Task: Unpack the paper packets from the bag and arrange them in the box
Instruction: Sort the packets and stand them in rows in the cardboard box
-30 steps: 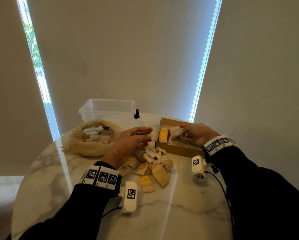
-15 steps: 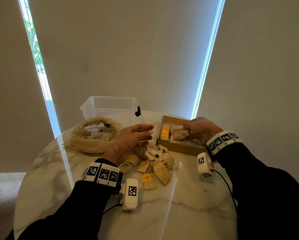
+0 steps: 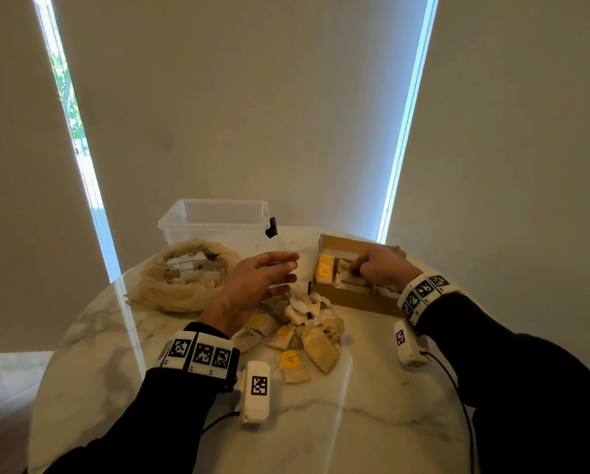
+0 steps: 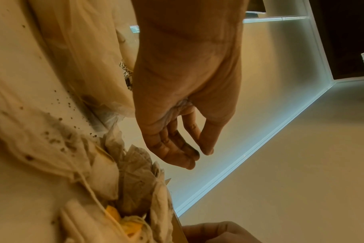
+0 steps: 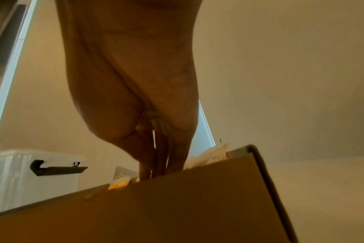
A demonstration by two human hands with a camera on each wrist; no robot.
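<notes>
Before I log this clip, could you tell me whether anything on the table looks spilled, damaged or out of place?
Yes. In the left wrist view, dark specks are scattered on the table beside the bag and the heap of paper packets. They look like loose contents from a leaking packet; which one I cannot tell.

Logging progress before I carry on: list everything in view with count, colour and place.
table: one, white marble, round, under everything
cardboard box: one, brown, right of centre, partly filled
packets in box: several, beige with yellow labels, left end
loose packets: a pile, count unclear, beige, table centre
bag: one, beige mesh, left, open with items inside
plastic bin: one, clear, far side
left hand: open, above the pile, holding nothing
right hand: in the box, fingers down among the packets; grip unclear
</notes>
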